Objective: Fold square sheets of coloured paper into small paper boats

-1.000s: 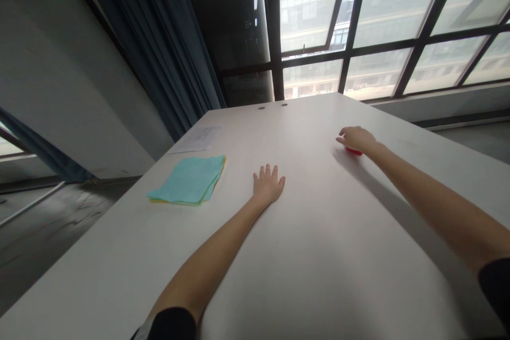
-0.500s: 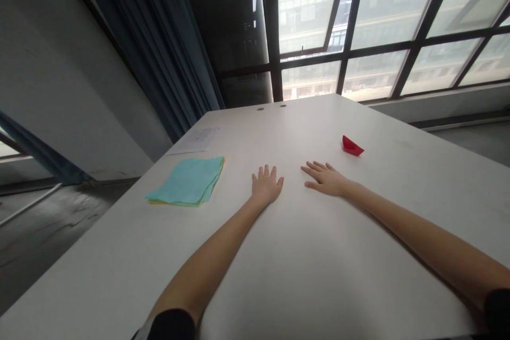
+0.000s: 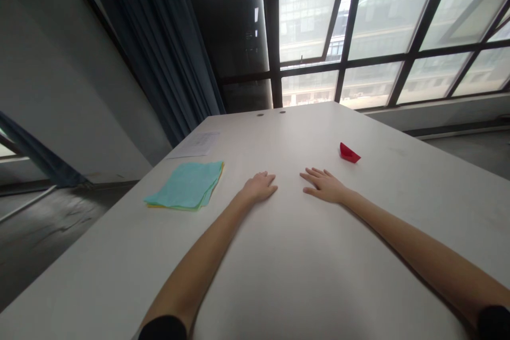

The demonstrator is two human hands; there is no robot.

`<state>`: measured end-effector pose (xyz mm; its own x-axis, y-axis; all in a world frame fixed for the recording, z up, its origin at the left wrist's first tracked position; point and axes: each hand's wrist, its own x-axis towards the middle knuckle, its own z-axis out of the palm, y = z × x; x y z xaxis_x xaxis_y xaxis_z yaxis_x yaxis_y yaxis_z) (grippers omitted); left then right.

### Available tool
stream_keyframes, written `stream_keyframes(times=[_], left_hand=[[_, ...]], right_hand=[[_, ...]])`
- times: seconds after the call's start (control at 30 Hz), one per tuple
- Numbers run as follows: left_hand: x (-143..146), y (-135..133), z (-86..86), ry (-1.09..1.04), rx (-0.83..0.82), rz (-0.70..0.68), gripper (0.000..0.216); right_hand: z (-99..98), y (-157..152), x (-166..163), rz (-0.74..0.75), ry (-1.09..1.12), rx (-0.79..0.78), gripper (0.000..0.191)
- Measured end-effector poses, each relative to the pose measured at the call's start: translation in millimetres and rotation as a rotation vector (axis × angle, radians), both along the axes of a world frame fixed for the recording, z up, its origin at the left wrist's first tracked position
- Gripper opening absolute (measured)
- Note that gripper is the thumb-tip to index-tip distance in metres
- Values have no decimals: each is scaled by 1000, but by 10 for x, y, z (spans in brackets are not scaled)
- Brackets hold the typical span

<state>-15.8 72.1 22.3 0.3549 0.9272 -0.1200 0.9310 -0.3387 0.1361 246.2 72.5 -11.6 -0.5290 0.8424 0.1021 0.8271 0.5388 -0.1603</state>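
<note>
My left hand (image 3: pixel 260 187) is over the white table (image 3: pixel 303 265), fingers pointing right and thumb apart, holding nothing. To its left lies a stack of paper sheets (image 3: pixel 187 185), light blue-green on top with yellow and green edges showing beneath. My right hand (image 3: pixel 323 185) rests palm down on the table with its fingers spread, nothing in it. Just beyond the right hand sits a small red folded paper boat (image 3: pixel 349 153), apart from the fingers.
A white printed sheet (image 3: pixel 195 144) lies behind the coloured stack, near the table's left edge. Two small round holes are at the far end. A dark blue curtain (image 3: pixel 159 37) and framed windows (image 3: pixel 306 16) stand beyond the table.
My left hand has shifted slightly left and turned, its fingers now pointing right instead of forward. My right hand stays flat on the table. The view has tilted up slightly.
</note>
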Motion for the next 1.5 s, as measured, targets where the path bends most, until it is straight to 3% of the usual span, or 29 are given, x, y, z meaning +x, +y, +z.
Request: stream_keyframes(times=[0.1,0.23,0.33,0.43,0.53,0.67,0.83,1.1,1.27,1.4,1.5], left_hand=[[-381,111,343,-59,-122,-18,51],[-1063,212,614,22,19,252,56],[-1564,238,574,197,-42,460,59],[-1923,239,442,197,-213,502,69],[-2095,239,351,166,-260,511,80],[-2135,238,344,155,-273,521,86],[-2074,136,478,109,-267,564,79],[-2041,36,613,78,-173,550,25],[-2048,103,633,125,-75,520,14],[-1874,67,896,181,64,564,25],[-1517,-64,1200,231,276,603,33]], right_hand=[[-7,-5,-11,4,7,9,66],[2,-20,-23,1,13,12,66],[6,-18,-21,-1,17,15,67],[1,-9,-15,3,19,17,67],[-9,-3,-14,6,23,17,66],[-12,-7,-25,5,25,17,65],[26,-16,-41,7,22,2,66],[121,-61,-50,-1,31,-18,66],[131,-59,-41,4,31,-20,67],[128,-48,-22,3,39,-20,67],[135,-49,-6,2,49,-21,66]])
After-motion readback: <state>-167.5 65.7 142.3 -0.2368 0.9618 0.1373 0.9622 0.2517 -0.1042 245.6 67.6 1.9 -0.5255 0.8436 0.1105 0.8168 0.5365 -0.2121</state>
